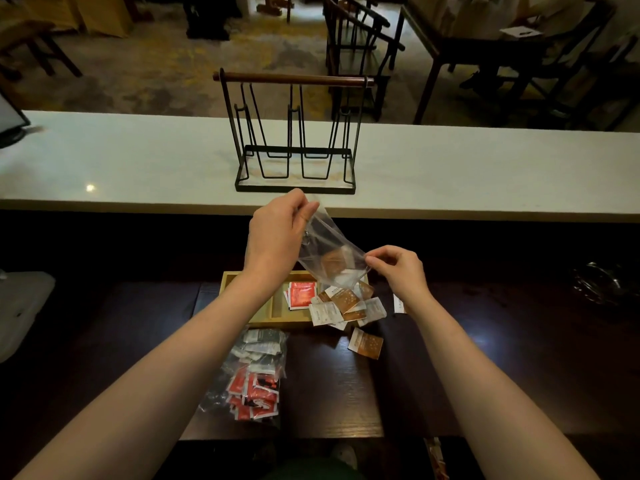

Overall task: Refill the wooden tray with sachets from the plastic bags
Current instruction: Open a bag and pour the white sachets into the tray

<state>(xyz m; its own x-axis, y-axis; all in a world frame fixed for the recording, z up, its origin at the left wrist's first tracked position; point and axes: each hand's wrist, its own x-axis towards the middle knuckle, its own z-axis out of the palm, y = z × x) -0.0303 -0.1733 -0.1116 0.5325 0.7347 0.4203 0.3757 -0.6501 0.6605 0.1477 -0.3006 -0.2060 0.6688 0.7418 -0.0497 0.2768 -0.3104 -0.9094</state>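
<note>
My left hand (277, 233) pinches the upper end of a clear plastic bag (329, 252), and my right hand (398, 268) pinches its lower corner. The bag hangs tilted above the right end of the wooden tray (266, 315), with a few brown and white sachets still inside. Brown and white sachets (346, 304) lie heaped over the tray's right side and spill past its edge. Red sachets (303, 294) sit in the tray's middle compartment. One brown sachet (365, 342) lies on the dark table in front of the tray.
A second plastic bag (254, 372) with grey and red sachets lies on the dark table near me. A black wire rack (294, 133) with a wooden handle stands on the white counter (138, 161) behind. A white sachet (398, 303) lies beside my right wrist.
</note>
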